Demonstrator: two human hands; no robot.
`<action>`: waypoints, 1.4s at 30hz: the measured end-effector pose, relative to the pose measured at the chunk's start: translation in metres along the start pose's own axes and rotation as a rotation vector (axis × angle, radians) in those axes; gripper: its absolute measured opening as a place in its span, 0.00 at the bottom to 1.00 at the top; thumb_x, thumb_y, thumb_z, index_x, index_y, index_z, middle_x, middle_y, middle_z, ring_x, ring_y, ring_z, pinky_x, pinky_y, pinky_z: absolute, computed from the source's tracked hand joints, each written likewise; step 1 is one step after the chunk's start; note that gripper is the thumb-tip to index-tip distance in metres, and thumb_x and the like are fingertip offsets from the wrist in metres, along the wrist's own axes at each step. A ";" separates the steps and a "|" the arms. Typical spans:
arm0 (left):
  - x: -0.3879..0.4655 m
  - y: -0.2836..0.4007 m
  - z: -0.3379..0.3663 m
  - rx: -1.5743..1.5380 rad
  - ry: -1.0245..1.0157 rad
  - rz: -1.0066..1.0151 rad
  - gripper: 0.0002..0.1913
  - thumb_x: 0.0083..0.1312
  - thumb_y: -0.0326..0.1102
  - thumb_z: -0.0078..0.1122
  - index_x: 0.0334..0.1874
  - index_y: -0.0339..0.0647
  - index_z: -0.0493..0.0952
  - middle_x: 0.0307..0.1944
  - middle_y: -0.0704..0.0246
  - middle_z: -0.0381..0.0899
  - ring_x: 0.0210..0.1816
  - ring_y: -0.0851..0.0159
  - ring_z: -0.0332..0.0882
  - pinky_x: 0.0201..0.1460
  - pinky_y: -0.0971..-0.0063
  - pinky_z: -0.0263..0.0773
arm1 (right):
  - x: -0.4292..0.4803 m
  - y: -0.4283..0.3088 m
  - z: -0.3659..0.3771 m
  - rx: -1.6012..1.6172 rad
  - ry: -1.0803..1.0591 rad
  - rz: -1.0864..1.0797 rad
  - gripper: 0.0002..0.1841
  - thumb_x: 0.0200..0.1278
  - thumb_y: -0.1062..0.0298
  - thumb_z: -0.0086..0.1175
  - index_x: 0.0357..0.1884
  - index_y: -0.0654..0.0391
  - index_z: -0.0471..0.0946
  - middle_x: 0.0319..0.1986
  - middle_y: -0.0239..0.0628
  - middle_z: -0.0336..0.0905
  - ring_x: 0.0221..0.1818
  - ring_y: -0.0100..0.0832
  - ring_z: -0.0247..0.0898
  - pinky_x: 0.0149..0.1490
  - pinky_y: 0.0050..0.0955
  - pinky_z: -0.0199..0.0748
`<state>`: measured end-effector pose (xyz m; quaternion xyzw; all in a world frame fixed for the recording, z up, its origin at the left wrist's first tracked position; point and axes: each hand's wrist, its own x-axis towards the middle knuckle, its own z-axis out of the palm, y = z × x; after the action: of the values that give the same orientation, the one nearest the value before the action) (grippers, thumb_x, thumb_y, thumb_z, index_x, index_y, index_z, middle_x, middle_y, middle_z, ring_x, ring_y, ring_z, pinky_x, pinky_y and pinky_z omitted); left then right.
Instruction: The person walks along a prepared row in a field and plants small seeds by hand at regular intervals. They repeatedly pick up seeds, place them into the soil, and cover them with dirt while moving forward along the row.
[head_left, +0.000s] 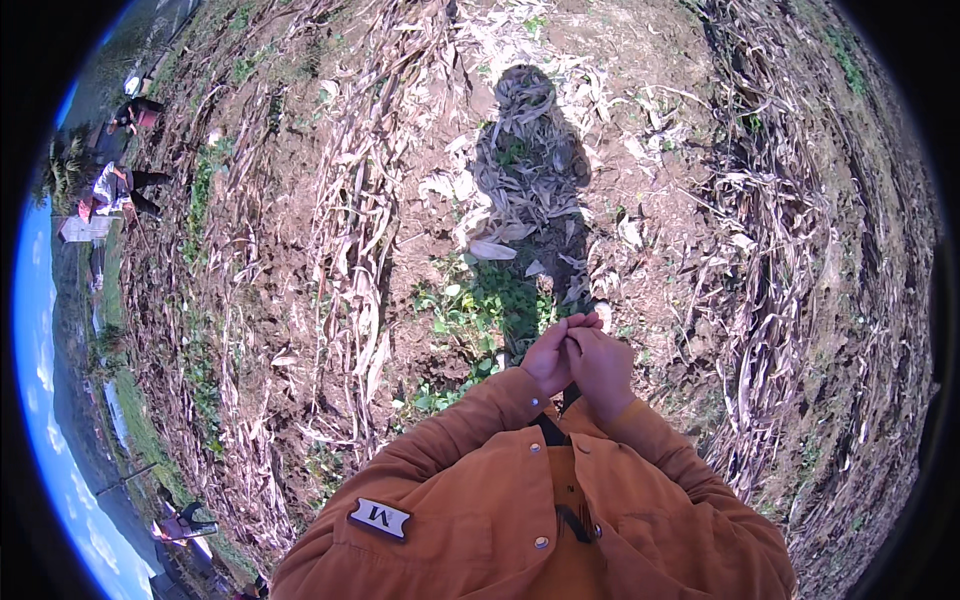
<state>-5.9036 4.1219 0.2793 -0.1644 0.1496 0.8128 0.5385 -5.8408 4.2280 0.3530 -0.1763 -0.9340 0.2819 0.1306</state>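
Observation:
My left hand (550, 357) and my right hand (604, 366) meet in front of my waist, touching each other at the fingers. The fingers look curled together, and no object can be made out between them; the inside of the hands is hidden. Both arms are in the sleeves of an orange-brown jacket (450, 517). Just beyond the hands lie green leafy plants (480, 304) and a heap of dry corn husks (525, 180), with my shadow falling across them.
Rows of dry corn stalks run along the ground on the left (367, 225) and on the right (772, 247). Far left, a person in a light top (114, 186), a person in dark clothes (135, 114) and another person (180, 523) are at a distance in the field.

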 end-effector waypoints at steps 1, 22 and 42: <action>0.006 -0.003 0.006 0.031 -0.044 -0.030 0.17 0.83 0.43 0.46 0.62 0.41 0.76 0.69 0.63 0.76 0.73 0.58 0.69 0.79 0.56 0.62 | -0.001 0.006 -0.007 0.010 0.028 0.018 0.04 0.66 0.63 0.61 0.37 0.50 0.83 0.31 0.34 0.85 0.28 0.41 0.83 0.30 0.38 0.78; 0.140 -0.081 0.074 0.287 0.017 -0.608 0.16 0.84 0.40 0.44 0.57 0.40 0.80 0.66 0.62 0.80 0.71 0.58 0.72 0.78 0.57 0.66 | -0.035 0.128 -0.089 0.338 0.455 0.563 0.08 0.64 0.66 0.65 0.42 0.54 0.87 0.35 0.41 0.88 0.33 0.41 0.86 0.37 0.34 0.82; 0.209 -0.100 0.088 0.420 0.194 -0.525 0.17 0.82 0.41 0.48 0.56 0.35 0.80 0.62 0.56 0.80 0.68 0.52 0.75 0.79 0.52 0.65 | -0.011 0.557 -0.123 -0.006 0.633 1.308 0.16 0.67 0.50 0.59 0.45 0.47 0.91 0.30 0.43 0.89 0.33 0.44 0.87 0.41 0.39 0.83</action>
<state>-5.8970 4.3689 0.2628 -0.1593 0.3169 0.5785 0.7345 -5.6465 4.7166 0.1317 -0.7721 -0.5559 0.2351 0.1988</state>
